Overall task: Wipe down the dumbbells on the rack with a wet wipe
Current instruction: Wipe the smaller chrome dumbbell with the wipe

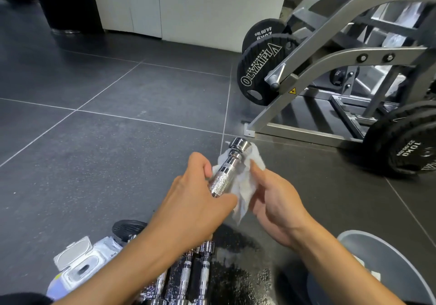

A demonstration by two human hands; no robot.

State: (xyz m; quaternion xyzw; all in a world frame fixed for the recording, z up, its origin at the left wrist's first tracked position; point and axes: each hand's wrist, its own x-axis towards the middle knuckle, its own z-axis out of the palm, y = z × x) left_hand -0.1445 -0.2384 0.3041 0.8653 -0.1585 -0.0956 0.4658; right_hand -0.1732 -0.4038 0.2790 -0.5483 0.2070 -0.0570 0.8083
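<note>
— What stood around the person?

— A grey machine frame (330, 64) was at the far right side of the tiled floor (94, 139), with black weight plates on its pegs. Near the person, more chrome dumbbells (204, 271) lay side by side on the floor, partly hidden under the left forearm. A pack of wipes (77, 264) with its lid up lay to their left, and a grey bin (382, 252) stood to the right.

— Could any writing be read?

— Yes. The front plate (259, 71) said "JOE WEIDER'S OLYMPIA", and the plate behind it (263, 32) said "20kg" and "44.09 lbs". The plate at the right (405, 150) said "10KG". A small yellow warning sticker (292, 90) was on the frame; its text was too small to read.

— And where was the dumbbell?

— The dumbbell (226, 172) was held tilted above the floor, between both hands, its chrome head pointing away from the person. The left hand (198, 198) gripped its near end, with thumb and fingers curled around it. The right hand (273, 201) held the wet wipe (243, 189) against the right side of the bar with the thumb; its other fingers were hidden behind the wipe.
</note>
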